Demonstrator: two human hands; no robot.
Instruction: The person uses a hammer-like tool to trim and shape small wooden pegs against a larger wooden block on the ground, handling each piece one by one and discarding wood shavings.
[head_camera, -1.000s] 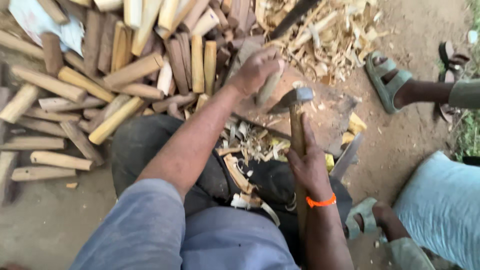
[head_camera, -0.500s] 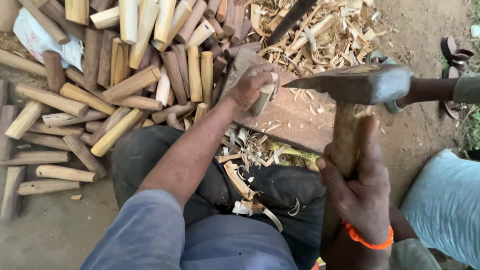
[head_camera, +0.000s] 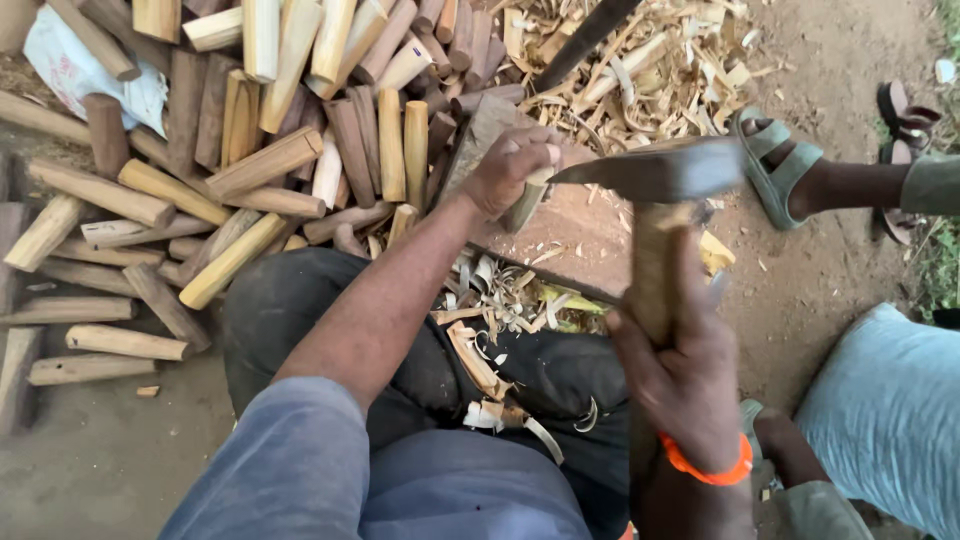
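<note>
My left hand (head_camera: 510, 170) clenches a short wooden peg (head_camera: 527, 198) upright on the chopping block (head_camera: 570, 235). My right hand (head_camera: 680, 370) grips the hatchet (head_camera: 655, 172), blade touching the peg. Cut sticks (head_camera: 270, 160) lie piled toward ten o'clock.

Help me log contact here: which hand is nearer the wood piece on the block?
Left. The left hand grips the wood piece; the right hand is lower down, apart from it, holding the axe handle.

Your hatchet (head_camera: 655, 172): dull grey metal head, rough wooden handle. Your peg (head_camera: 527, 196): pale, smooth-shaved wood. Block (head_camera: 560, 225): rough reddish wood.
</note>
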